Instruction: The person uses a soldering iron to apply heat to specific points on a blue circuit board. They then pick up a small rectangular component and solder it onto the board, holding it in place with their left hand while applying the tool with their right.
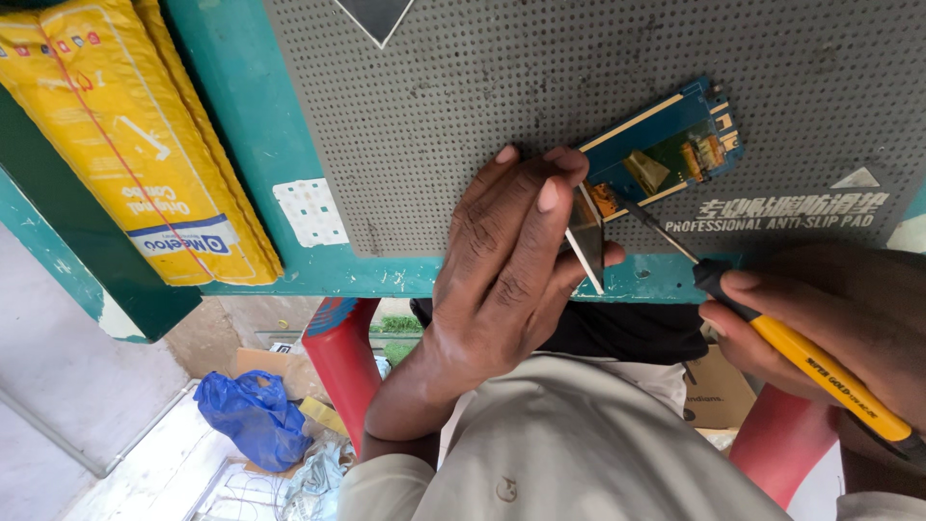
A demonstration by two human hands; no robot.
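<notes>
A blue and green circuit board (675,145) lies on a grey perforated mat (463,96). My left hand (502,270) rests on the board's near end. Its thumb and fingers pinch a thin grey plate (585,241), which is tilted up from the board. My right hand (830,309) grips a screwdriver with a yellow and black handle (810,357). The thin metal shaft reaches up and left, and its tip sits at the board's edge, just beside my left fingertips.
The mat lies on a teal table (251,145), whose front edge runs under my hands. Yellow padded packages (125,135) lie at the left end. Below the table are red legs (342,362), a blue plastic bag (253,415) and cardboard.
</notes>
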